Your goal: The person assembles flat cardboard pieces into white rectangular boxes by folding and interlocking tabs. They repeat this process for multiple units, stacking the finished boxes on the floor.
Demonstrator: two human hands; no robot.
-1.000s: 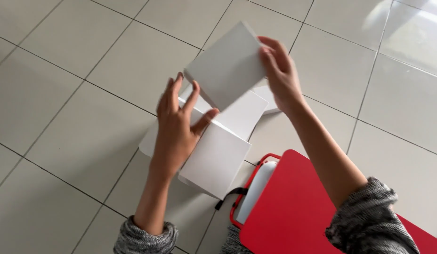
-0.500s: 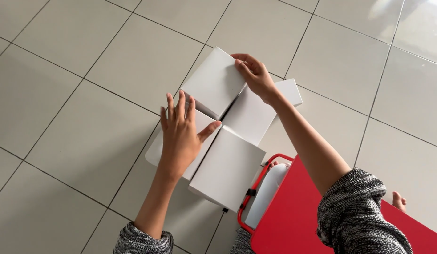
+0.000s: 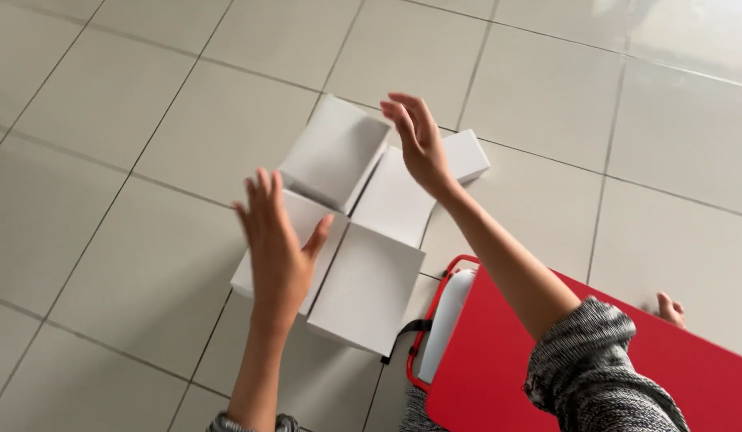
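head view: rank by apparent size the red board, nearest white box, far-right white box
1. red board, though partly cut off by the frame and an arm.
2. nearest white box.
3. far-right white box, partly hidden behind the right hand and farther from the camera, so this rank is unsure.

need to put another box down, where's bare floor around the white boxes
Bare pale floor tiles lie left of the white cardboard boxes, and more beyond them and right. It is crowded nearer: the red flat case borders the boxes, with left hand and right hand above.
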